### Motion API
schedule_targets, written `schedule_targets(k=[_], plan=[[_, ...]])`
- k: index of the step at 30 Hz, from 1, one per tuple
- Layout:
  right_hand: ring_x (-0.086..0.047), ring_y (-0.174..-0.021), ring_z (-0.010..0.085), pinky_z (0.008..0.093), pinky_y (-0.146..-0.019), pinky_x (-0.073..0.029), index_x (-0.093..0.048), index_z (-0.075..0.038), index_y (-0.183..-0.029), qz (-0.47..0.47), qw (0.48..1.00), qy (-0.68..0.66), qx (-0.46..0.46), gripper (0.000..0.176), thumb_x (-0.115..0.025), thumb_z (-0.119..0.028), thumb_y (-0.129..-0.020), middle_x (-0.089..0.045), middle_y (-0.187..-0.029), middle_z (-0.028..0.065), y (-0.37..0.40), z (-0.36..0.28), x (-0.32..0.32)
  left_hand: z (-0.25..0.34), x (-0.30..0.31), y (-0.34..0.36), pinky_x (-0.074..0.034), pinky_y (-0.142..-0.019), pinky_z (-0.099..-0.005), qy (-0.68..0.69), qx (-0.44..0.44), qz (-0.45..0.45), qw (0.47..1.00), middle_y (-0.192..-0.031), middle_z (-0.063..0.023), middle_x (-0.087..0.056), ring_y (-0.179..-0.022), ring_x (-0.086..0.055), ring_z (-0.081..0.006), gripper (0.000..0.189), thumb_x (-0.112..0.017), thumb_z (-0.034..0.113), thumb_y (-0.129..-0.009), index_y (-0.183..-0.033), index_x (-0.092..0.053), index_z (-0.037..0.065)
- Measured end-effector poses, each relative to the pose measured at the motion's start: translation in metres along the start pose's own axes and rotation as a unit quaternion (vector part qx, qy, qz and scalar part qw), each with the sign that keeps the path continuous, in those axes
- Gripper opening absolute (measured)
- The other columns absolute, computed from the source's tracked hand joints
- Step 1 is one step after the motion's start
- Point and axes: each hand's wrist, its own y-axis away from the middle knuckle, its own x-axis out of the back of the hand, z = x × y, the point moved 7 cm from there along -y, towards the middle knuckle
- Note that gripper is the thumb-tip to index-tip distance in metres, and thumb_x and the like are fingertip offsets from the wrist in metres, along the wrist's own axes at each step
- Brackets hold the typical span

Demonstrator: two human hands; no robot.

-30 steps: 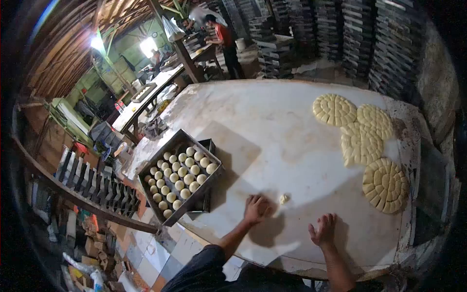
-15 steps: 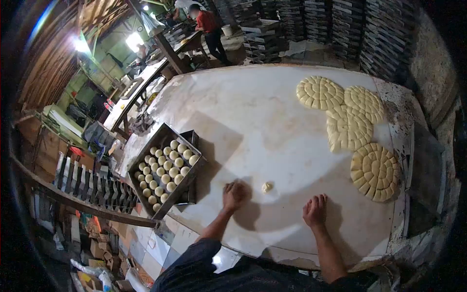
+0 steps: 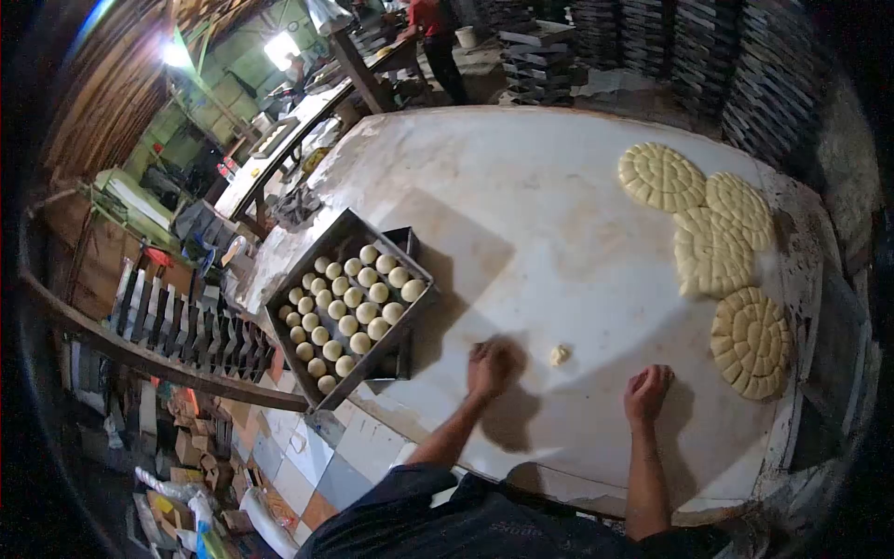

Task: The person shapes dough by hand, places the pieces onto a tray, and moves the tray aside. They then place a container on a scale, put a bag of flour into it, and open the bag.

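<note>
On the pale worktop, my left hand (image 3: 493,368) is curled over the surface with its fingers turned down; what is under it, if anything, is hidden. Just right of it lies a small dough piece (image 3: 560,355). My right hand (image 3: 648,388) rests further right, fingers curled in, their contents hidden. Four flat rounds of cut dough lie at the right, the lowest one (image 3: 750,343) nearest my right hand. To the left, a dark metal tray (image 3: 424,296) holds rows of smooth dough balls (image 3: 352,297).
A second tray (image 3: 404,360) sits beneath the filled one. Stacked trays (image 3: 537,70) stand behind the worktop (image 3: 559,186). A person in red (image 3: 434,28) stands by a far table at the back left. A wooden rail (image 3: 168,371) runs along the lower left.
The view has shifted, so the worktop items sit further right in the frame, except that the tray and hands keep nearly the same places on the table. Both hands remain curled.
</note>
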Motion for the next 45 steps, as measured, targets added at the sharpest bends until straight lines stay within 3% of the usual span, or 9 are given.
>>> schedule_targets(k=[3, 4, 8, 10, 12, 16, 31, 37, 45], plan=[[-0.045, -0.087, 0.0387, 0.0506, -0.082, -0.037, -0.050, 0.001, -0.083, 0.037, 0.993, -0.028, -0.109, 0.007, -0.052, -0.006, -0.082, -0.050, -0.090, 0.0188, 0.014, -0.012, -0.029, 0.093, 0.028, 0.016, -0.044, -0.077, -0.0405, 0.138, -0.103, 0.030, 0.985, -0.087, -0.0124, -0.062, -0.084, -0.056, -0.0340, 0.015, -0.061, 0.021, -0.081, -0.089, -0.060, 0.009], [-0.045, -0.087, 0.0387, 0.0506, -0.082, -0.037, -0.050, 0.001, -0.083, 0.037, 0.994, -0.025, -0.100, 0.007, -0.052, -0.006, -0.082, -0.050, -0.090, 0.0188, 0.022, -0.022, -0.028, 0.065, -0.003, 0.033, -0.045, -0.083, -0.0419, 0.382, 0.162, -0.134, 0.900, -0.097, -0.0131, -0.062, -0.095, -0.057, -0.0339, 0.018, -0.058, 0.017, -0.083, -0.098, -0.062, 0.009], [-0.048, -0.101, 0.0375, 0.0478, -0.090, -0.039, -0.054, 0.000, -0.089, -0.026, 0.992, -0.038, 0.121, 0.009, -0.055, -0.001, -0.080, -0.052, -0.096, 0.0175, 0.082, -0.057, -0.005, 0.057, 0.043, 0.093, -0.039, -0.102, -0.0424, 0.087, -0.205, -0.161, 0.961, -0.124, -0.0225, -0.052, -0.117, -0.049, -0.0358, 0.038, -0.054, 0.010, -0.084, -0.121, -0.054, -0.001], [-0.052, -0.105, 0.0341, 0.0440, -0.093, -0.041, -0.057, -0.001, -0.090, -0.138, 0.983, -0.049, -0.115, 0.012, -0.056, 0.004, -0.079, -0.057, -0.102, 0.0177, 0.077, -0.018, 0.008, 0.055, 0.077, 0.105, -0.038, -0.103, -0.0426, -0.018, -0.358, -0.172, 0.918, -0.124, -0.0236, -0.052, -0.117, -0.049, -0.0367, 0.040, -0.055, 0.011, -0.085, -0.123, -0.052, -0.003], [-0.059, -0.075, 0.0251, 0.0407, -0.069, -0.051, -0.059, -0.004, -0.090, -0.245, 0.946, -0.054, -0.204, 0.009, -0.057, -0.011, -0.085, -0.060, -0.083, 0.0086, 0.063, 0.013, 0.020, 0.033, 0.099, 0.101, -0.038, -0.103, -0.0436, 0.064, -0.120, -0.448, 0.883, -0.127, -0.0238, -0.050, -0.118, -0.048, -0.0382, 0.046, -0.057, 0.009, -0.084, -0.127, -0.048, -0.004], [-0.059, -0.077, 0.0187, 0.0372, -0.064, -0.054, -0.061, -0.006, -0.093, -0.243, 0.809, -0.233, -0.481, 0.013, -0.052, -0.015, -0.091, -0.059, -0.085, 0.0052, 0.059, -0.022, 0.028, 0.056, 0.276, 0.022, -0.045, -0.091, -0.0431, 0.202, -0.227, -0.310, 0.901, -0.114, -0.0212, -0.054, -0.104, -0.053, -0.0372, 0.047, -0.064, 0.012, -0.082, -0.126, -0.048, -0.001], [-0.059, -0.103, 0.0346, 0.0478, -0.092, -0.046, -0.060, -0.002, -0.099, -0.273, 0.831, -0.355, 0.330, 0.028, -0.068, -0.021, -0.080, -0.060, -0.107, 0.0160, -0.124, -0.658, -0.266, -0.183, 0.399, -0.214, -0.029, -0.109, -0.0469, -0.348, -0.071, 0.002, 0.935, -0.136, -0.0289, -0.037, -0.127, -0.031, -0.0448, 0.066, -0.055, 0.013, -0.079, -0.136, -0.033, -0.010], [-0.058, -0.103, 0.0309, 0.0418, -0.089, -0.047, -0.061, -0.003, -0.093, -0.189, 0.855, -0.279, 0.395, 0.022, -0.068, -0.017, -0.079, -0.062, -0.102, 0.0139, -0.128, -0.585, -0.191, -0.097, 0.442, -0.181, -0.032, -0.109, -0.0461, -0.209, -0.070, -0.022, 0.975, -0.138, -0.0213, -0.041, -0.126, -0.038, -0.0397, 0.065, -0.070, 0.011, -0.076, -0.136, -0.044, 0.008], [-0.060, -0.068, 0.0181, 0.0326, -0.066, -0.051, -0.060, 0.001, -0.087, 0.009, 0.975, -0.109, -0.191, 0.013, -0.064, -0.011, -0.082, -0.063, -0.076, 0.0116, -0.045, -0.108, -0.070, 0.193, 0.200, -0.143, -0.037, -0.106, -0.0435, 0.024, -0.456, -0.433, 0.777, -0.128, -0.0184, -0.051, -0.120, -0.047, -0.0365, 0.065, -0.078, 0.026, -0.071, -0.127, -0.051, 0.007]])
